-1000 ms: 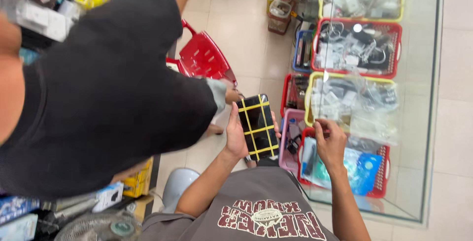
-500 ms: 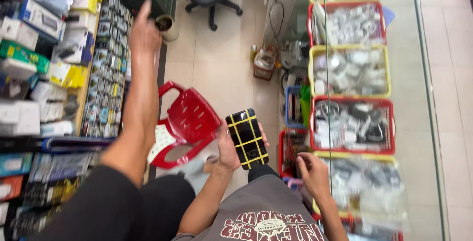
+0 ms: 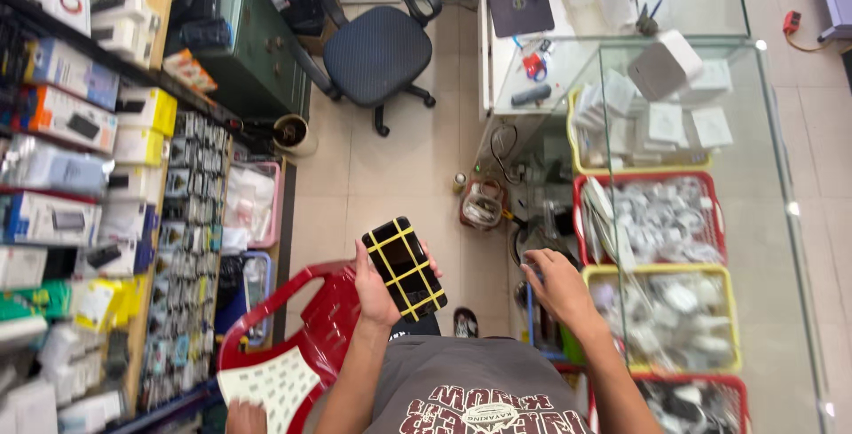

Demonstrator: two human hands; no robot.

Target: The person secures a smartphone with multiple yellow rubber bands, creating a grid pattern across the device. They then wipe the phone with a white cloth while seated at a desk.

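My left hand (image 3: 375, 290) holds a black phone-sized slab crossed with yellow stripes (image 3: 404, 267), tilted, in front of my grey shirt. My right hand (image 3: 556, 288) has its fingers spread and holds nothing. It reaches behind the glass counter, at the edge of a yellow basket (image 3: 664, 365) full of small bagged parts. Below my left hand stands a red plastic chair (image 3: 312, 332). Another person's hand (image 3: 243, 417) shows at the bottom left, beside a white dotted sheet (image 3: 272, 384).
More baskets of white and bagged items sit under the glass, one red (image 3: 652, 178) and one yellow (image 3: 581, 157). Shelves of boxed goods (image 3: 80, 177) line the left. A dark office chair (image 3: 377, 48) stands ahead on the tiled floor, beside a desk (image 3: 532, 8).
The other person's dark-sleeved arm and body have dropped out of view, leaving only a hand at the bottom left. The view has swung forward. My left hand still holds the striped slab.
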